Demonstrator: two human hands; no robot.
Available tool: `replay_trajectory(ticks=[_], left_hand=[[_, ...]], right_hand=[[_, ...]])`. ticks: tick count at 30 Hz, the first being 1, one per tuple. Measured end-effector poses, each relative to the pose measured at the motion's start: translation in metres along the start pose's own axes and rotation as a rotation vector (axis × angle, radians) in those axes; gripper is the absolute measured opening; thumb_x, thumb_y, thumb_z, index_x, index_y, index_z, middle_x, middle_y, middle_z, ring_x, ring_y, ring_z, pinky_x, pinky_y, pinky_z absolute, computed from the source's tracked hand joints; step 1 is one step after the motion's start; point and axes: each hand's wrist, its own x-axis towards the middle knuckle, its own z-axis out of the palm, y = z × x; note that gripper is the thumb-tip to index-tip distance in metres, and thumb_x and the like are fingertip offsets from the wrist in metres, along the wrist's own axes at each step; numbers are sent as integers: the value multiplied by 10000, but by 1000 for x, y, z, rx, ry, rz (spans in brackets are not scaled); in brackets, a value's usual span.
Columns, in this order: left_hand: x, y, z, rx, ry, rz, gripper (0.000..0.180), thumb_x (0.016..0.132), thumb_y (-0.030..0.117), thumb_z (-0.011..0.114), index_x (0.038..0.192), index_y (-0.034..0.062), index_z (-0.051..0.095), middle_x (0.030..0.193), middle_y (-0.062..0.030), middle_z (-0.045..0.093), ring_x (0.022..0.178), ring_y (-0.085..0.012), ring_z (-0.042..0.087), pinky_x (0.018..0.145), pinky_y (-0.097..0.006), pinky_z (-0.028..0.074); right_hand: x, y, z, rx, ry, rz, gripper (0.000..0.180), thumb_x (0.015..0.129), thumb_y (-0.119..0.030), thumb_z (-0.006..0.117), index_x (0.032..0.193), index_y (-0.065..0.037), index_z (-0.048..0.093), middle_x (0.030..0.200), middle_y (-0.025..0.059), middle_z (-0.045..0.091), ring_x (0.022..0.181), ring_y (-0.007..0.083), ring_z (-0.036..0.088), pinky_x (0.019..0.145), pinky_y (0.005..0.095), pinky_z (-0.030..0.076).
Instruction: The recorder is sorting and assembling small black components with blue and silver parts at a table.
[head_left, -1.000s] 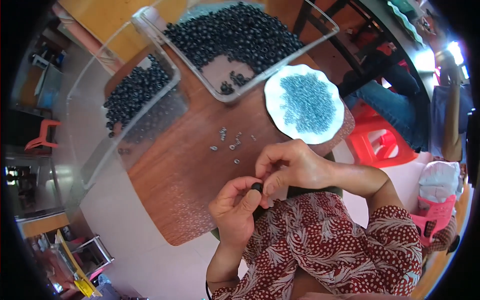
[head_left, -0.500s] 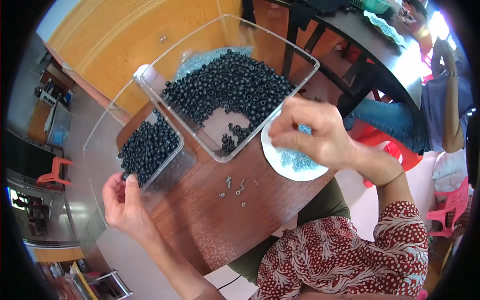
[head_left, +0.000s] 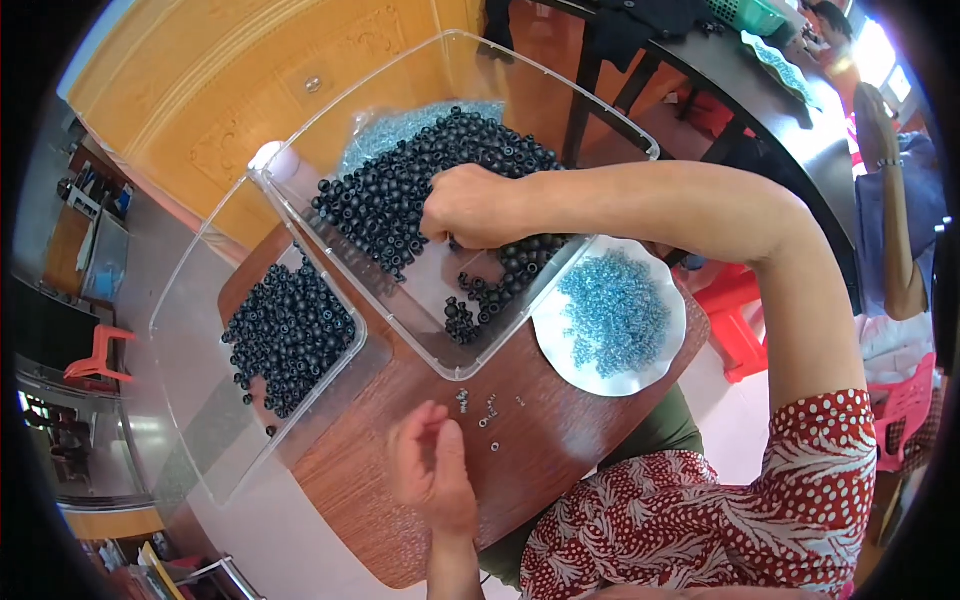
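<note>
Now reaching deep: right hand (head_left: pixel 470 207) moved off the white plate of blue rings (head_left: pixel 612 318) into the large clear tray (head_left: pixel 440 300), fingers bunched down among the black beads (head_left: pixel 420 185); whether one is pinched, cannot tell. Left hand (head_left: pixel 432 470) drawn back from the smaller bead tray (head_left: pixel 290 335) to the bench (head_left: pixel 560 430), fingers loosely curled, empty, beside small metal parts (head_left: pixel 485 410). Probably fetching a fresh bead.

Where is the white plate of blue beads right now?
In the head view, the white plate sits on the wooden table toward the person's right, touching the large clear tray, below the right hand.
</note>
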Motion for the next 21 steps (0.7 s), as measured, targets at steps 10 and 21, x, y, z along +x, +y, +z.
replay_trajectory(ticks=[10, 21], left_hand=[[6, -30, -5, -123, 41, -193, 195, 834, 4, 583, 1023, -46, 588, 926, -88, 595, 843, -146, 577, 769, -239, 465], [4, -36, -6, -101, 60, -213, 158, 839, -19, 567, 991, -55, 591, 918, -84, 575, 820, -154, 586, 722, -238, 479]], right_hand=[[19, -15, 0, -397, -431, -384, 134, 679, -180, 638, 736, -70, 690, 811, 112, 669, 899, 299, 602, 710, 364, 518], [22, -14, 33, 44, -225, -263, 62, 574, -112, 629, 619, -152, 642, 626, 86, 611, 664, 299, 605, 551, 398, 463]])
